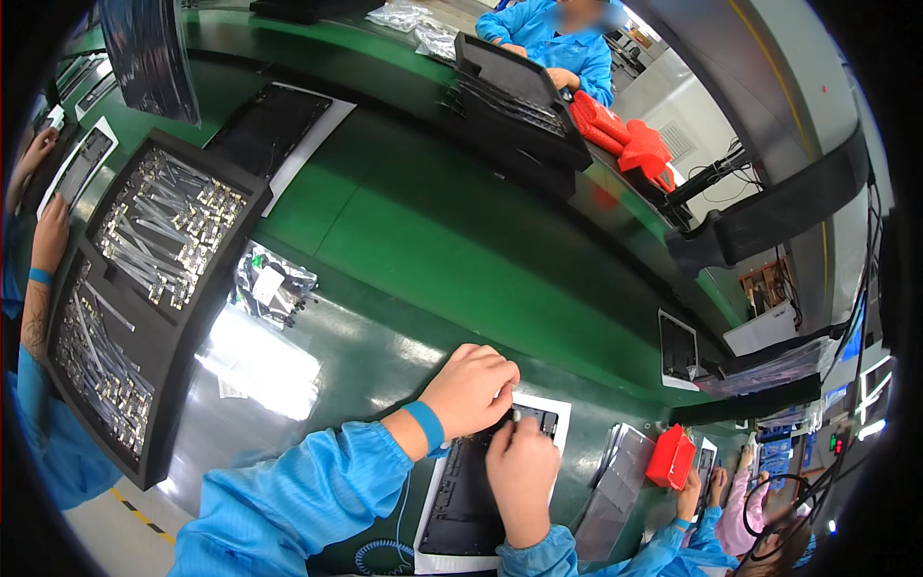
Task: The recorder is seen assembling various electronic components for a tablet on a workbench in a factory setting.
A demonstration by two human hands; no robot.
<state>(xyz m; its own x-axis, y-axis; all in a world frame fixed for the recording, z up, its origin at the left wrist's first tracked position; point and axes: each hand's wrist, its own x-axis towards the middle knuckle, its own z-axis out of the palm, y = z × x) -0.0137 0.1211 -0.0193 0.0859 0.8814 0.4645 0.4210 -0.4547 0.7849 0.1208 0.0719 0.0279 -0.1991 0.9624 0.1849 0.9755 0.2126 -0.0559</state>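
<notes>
A flat black device housing [468, 490] with a white rim lies on the green bench in front of me. Over its upper end, my left hand [468, 389] is closed with bent fingers; what they hold, if anything, is hidden. My right hand [524, 473] comes in from below, thumb and forefinger pinched at the same end of the housing. A tiny pale thing [516, 415] shows at those fingertips, too small to name. Around my left wrist sits a blue band [424, 426], and a coiled blue cord [377, 555] lies beside the housing.
Left stands a black tray [207, 332] of small circuit boards with flat cables. Near it lies a clear bag of parts [274, 286]. Clear plastic sheets [615, 490] and a red box [670, 457] are at right. Co-workers sit on several sides; a black tray stack [519, 96] stands opposite.
</notes>
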